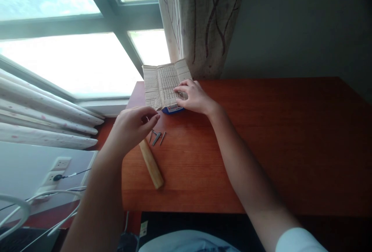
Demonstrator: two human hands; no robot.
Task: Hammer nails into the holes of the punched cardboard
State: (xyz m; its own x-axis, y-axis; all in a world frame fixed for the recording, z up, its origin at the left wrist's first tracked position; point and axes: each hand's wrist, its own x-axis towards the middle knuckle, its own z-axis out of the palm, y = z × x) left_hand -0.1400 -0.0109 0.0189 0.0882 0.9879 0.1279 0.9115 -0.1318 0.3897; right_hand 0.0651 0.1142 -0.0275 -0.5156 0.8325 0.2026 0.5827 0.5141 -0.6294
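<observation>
Left hand: The left hand (136, 126) is raised over the left part of the tabletop (215, 159), near the lower left corner of the cardboard sheet. Its fingers are curled, with thumb and forefinger drawn close together. Whether the grip has anything pinched in it cannot be told.
Right hand: The right hand (196, 97) is at the right side of the cardboard sheet, fingers over the holed panel. Thumb and forefinger stand parted; detail in the gap is too small to tell whether the grip contains an item.
Cardboard sheet: The cardboard sheet (167, 77) is creased into three panels, the middle one bearing rows of small holes. It is at the far left of the tabletop, tilted toward the viewer.
Blue box: A blue box (171, 110) with a pale printed label shows below the sheet's near edge; most of it is hidden.
Nails: A small group of metal nails (157, 138) lies on the tabletop, just beside the left hand.
Wooden handle: A wooden handle (151, 164) lies slantwise near the nails, its far end hidden by the left hand.
Surroundings: A window (64, 58) and a patterned curtain (203, 19) stand behind; a wall socket (61, 163) is at left.
</observation>
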